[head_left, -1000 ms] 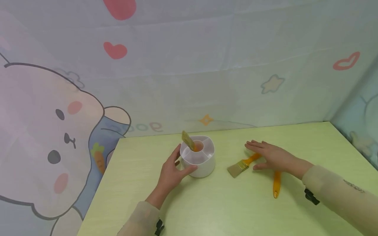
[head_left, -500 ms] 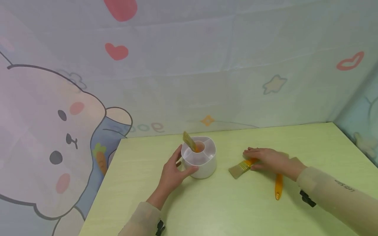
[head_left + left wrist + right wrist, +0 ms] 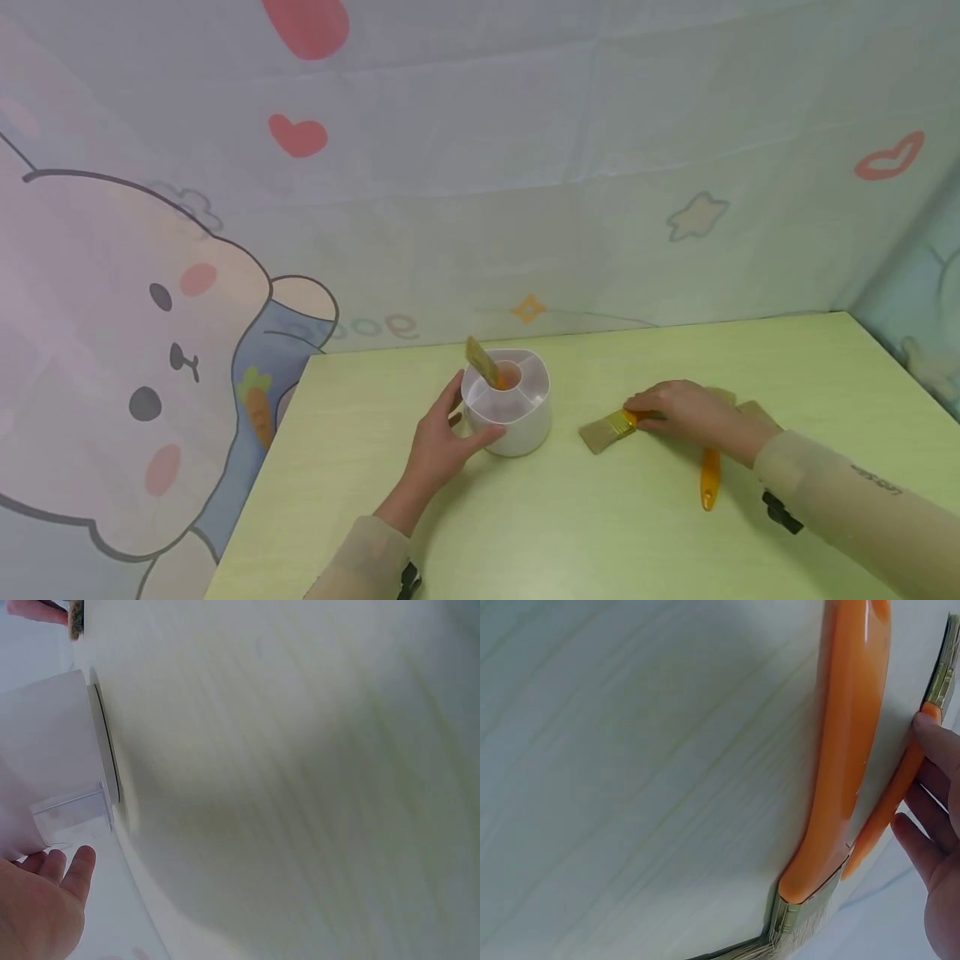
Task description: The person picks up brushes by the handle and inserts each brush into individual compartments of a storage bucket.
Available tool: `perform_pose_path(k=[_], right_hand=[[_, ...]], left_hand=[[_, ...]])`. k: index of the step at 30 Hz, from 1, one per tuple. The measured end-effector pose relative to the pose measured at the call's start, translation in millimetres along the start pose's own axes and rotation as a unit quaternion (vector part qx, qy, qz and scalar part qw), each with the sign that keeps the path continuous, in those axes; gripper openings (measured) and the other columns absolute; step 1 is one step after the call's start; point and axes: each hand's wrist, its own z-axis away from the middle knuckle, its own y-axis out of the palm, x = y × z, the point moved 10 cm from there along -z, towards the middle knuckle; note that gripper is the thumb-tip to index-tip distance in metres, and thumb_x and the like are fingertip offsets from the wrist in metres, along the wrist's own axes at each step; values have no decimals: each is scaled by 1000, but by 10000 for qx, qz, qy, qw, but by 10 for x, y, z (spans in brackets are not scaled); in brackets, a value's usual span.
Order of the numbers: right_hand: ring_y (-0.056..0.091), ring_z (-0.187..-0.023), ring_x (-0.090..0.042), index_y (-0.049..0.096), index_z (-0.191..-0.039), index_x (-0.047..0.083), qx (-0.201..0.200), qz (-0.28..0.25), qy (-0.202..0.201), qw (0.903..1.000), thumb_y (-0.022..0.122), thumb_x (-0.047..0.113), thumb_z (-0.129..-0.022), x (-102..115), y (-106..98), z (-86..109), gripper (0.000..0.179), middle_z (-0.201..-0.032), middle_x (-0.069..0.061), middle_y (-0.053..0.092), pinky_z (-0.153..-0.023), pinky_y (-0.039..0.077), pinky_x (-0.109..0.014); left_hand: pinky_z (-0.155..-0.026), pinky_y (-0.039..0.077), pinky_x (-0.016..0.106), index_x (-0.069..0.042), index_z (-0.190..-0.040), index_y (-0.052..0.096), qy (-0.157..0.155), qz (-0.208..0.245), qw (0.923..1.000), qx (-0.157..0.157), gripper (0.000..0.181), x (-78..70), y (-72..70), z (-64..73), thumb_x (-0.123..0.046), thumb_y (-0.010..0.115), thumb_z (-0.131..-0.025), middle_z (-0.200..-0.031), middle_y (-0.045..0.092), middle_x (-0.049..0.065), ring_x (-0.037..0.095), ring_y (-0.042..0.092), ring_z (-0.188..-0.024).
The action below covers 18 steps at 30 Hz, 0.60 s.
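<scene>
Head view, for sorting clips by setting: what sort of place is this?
Probably an indoor tabletop corner, perhaps staged: a table before a creased cartoon sheet, bearing brushes and a holder.

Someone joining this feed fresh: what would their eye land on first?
Probably the big cartoon animal printed sideways on the left of the backdrop. On the table, the left hand grips a white divided holder, with a bristle-up brush leaning in its central ring; farther right, the right hand pinches a paintbrush by its orange handle.
</scene>
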Motion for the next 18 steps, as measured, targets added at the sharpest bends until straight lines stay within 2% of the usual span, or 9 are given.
perform_pose_path(k=[7,13,18], right_hand=[[79,-94,-23,83,-111,9,-280,387,-54,9988,86,8,-89,31,-32,27,22,-103,-3,82,-82,67,-40],[76,-88,-22,81,-104,11,-408,623,-210,9970,86,8,-88,95,-61,20,17,-97,-1,81,-78,66,-39],[73,-85,-21,79,-98,12,-471,771,-244,9956,87,7,-87,109,-56,20,15,-93,0,78,-75,65,-37]], left_hand=[[-119,49,49,-22,-167,39,-34,32,10000,17,99,-6,2,-2,-33,94,-85,-163,51,-4,22,48,-151],[-118,50,52,-20,-167,39,53,38,10000,-14,99,-26,-6,6,-34,93,-85,-163,51,1,27,49,-150],[-119,49,49,-22,-167,39,-52,31,10000,14,100,3,-1,9,-33,94,-84,-163,51,-3,22,48,-150]])
